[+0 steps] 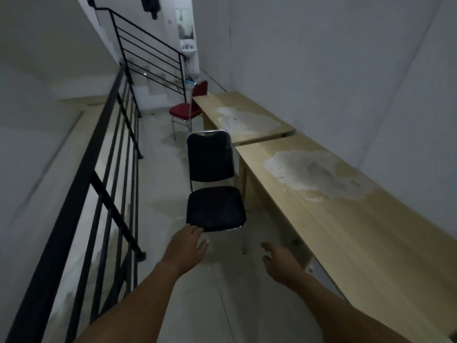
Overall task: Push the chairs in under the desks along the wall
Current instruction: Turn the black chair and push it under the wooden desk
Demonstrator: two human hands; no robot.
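Now: left hand [186, 246] grip wide, at black chair [214, 209] seat | right hand [282, 262] grip wide, free

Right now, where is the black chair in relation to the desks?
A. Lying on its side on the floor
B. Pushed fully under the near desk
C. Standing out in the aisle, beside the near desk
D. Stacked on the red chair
C: the black chair stands upright in the aisle beside the near desk, its whole seat clear of the desktop.
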